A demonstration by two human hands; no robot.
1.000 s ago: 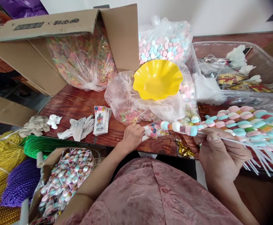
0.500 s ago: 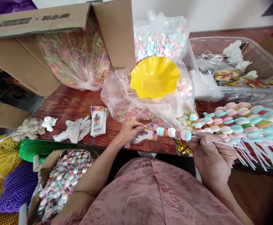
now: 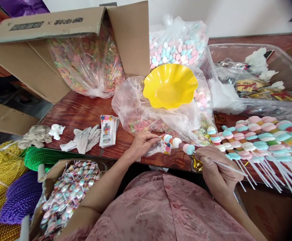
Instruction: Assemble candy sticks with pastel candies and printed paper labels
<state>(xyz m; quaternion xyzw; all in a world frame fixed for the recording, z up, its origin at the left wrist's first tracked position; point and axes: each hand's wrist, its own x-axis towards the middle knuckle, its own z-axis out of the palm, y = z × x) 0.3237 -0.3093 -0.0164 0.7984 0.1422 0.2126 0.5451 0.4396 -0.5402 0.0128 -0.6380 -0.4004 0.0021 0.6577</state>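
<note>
In my right hand (image 3: 218, 167) is the white stick of a marshmallow skewer (image 3: 176, 143), threaded with pink, blue and white pieces and pointing left. My left hand (image 3: 144, 144) pinches the edge of a small clear printed bag (image 3: 164, 148) at the front of the table. The skewer's tip lies at the bag's mouth by my left fingertips; I cannot tell how far inside it is. To the right lies a pile of similar skewers (image 3: 264, 135), sticks toward me. A stack of printed bags (image 3: 108, 130) sits left of my left hand.
Behind my hands, a yellow scalloped bowl (image 3: 169, 87) rests on plastic candy bags. A cardboard box (image 3: 128, 40) holds a large candy bag (image 3: 90, 63). At right is a clear bin (image 3: 246, 100). Gloves (image 3: 84, 139) lie at left. Below, a box holds wrapped skewers (image 3: 70, 190).
My right hand has moved left and slightly down, bringing the skewer's tip to the bag's mouth by my left fingers. The skewer now tilts more. The view has shifted slightly.
</note>
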